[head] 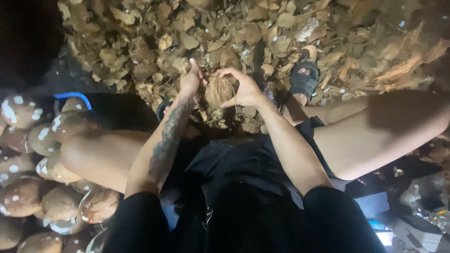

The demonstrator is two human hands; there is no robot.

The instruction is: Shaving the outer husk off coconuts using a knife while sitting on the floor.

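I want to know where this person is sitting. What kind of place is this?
Probably a coconut husking spot. Both hands, left hand and right hand, hold a fibrous coconut over a big heap of torn husk pieces, and a pile of peeled coconuts lies beside the person.

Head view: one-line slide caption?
Seated person grips a fibrous coconut with left hand and right hand above a husk pile; peeled coconuts heaped alongside.

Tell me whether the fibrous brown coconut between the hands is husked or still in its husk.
Partly husked: the fibrous brown coconut shows bare hairy fibre, gripped by the left hand and the right hand above torn husk pieces.
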